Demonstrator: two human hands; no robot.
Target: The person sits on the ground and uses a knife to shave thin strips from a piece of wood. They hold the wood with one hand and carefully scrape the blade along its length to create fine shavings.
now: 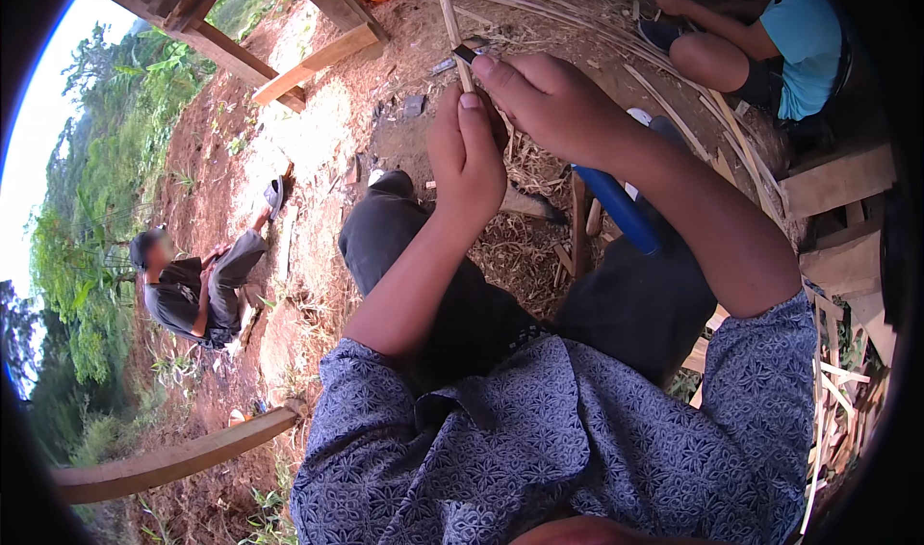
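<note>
My left hand (467,155) is closed around a thin pale strip of bamboo or wood (446,6), which rises away from me past the top of the view. Just beyond it, my right hand (558,97) grips a knife (621,213). Its short dark blade lies against the strip, beside my right thumb. The knife's long blue handle runs back beneath my right forearm, which hides part of it. Both hands are close together above my knees.
Shavings (534,285) cover the ground between my legs. Long strips (664,59) lie at the far right, near a crouching person in a blue shirt (808,44). Another person (197,285) sits at left. Timber beams (183,454) stand at left, with wooden blocks (842,184) at right.
</note>
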